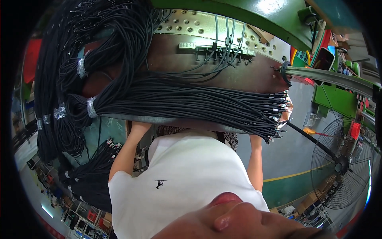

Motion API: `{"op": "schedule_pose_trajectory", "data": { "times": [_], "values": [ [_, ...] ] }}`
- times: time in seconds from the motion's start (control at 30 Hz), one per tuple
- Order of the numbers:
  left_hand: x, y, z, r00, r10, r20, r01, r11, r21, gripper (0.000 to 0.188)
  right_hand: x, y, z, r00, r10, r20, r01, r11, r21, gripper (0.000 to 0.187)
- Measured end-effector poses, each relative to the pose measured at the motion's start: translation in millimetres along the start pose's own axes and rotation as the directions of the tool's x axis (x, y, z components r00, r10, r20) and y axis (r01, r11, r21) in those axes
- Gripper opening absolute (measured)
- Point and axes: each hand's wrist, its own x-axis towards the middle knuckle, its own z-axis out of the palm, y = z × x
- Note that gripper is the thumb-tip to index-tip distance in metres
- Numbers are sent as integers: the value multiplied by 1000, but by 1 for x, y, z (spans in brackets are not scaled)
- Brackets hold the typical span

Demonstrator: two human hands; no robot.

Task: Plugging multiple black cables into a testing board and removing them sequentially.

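A long bundle of black cables (191, 103) lies across the brown work surface (167, 55) in front of me, its connector ends fanned out at the right. Silver tape (91, 106) binds it at the left. Under the near edge of the surface, below the bundle, my left hand (140, 127) is mostly hidden, only the wrist area showing. My right hand (255, 139) likewise disappears beneath the connector ends. The fingers of both hands are out of sight, so whether they hold anything is not visible.
More taped cable bundles (51, 79) hang at the left, with another bundle (93, 171) lower down. A slotted fixture (217, 51) holding several thin cables stands under a green machine (238, 16). On the right are a metal rail (334, 74) and a black fan (341, 164).
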Motion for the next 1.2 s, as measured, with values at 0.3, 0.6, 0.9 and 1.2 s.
{"op": "schedule_pose_trajectory", "data": {
  "times": [0.3, 0.6, 0.9, 1.2],
  "values": [
    [1, 86, -111, 669, 303, 679, 134, 849, -511, 43, 58, -23, -115, 876, 203, -438, -171, 979, 112, 28],
    [71, 208, -124, 634, 761, -140, -707, 496, -504, 55, 238, -207, -96, 713, -676, 189, 679, 596, -430, 57],
    [93, 167, -117, 926, 312, -214, -263, 937, 231, 77, 274, -206, -68, 597, -751, 282, 802, 555, -221, 51],
    [189, 153, -128, 852, 464, -244, -459, 885, 81, 38, 309, -207, -86, 801, 112, 588, -178, 982, 57, 35]
  ]
}}
